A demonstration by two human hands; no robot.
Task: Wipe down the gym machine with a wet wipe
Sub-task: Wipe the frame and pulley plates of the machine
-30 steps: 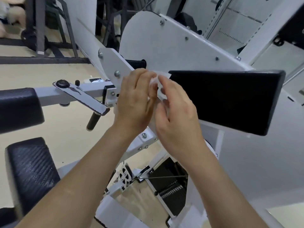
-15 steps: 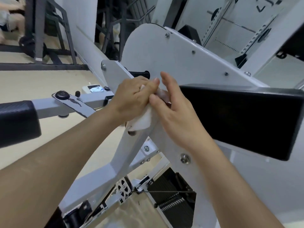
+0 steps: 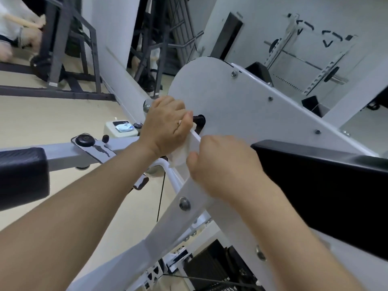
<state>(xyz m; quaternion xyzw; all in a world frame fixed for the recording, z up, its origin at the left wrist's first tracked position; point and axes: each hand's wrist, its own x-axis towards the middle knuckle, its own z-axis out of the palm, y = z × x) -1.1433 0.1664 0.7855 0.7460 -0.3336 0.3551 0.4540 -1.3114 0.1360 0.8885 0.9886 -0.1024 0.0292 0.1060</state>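
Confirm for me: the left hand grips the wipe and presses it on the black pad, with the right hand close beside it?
Not on the black pad. The head view shows the left hand gripping the wipe against the white frame arm; the right hand is close beside it.

Single head-worn wide-angle view, facing forward and down; close above gym machine (image 3: 231,106)

Beige gym floor (image 3: 42,122), w/ dark steel rack frame (image 3: 56,49) standing on it upper left & white gym machine (image 3: 210,97) above it at ctr/right.
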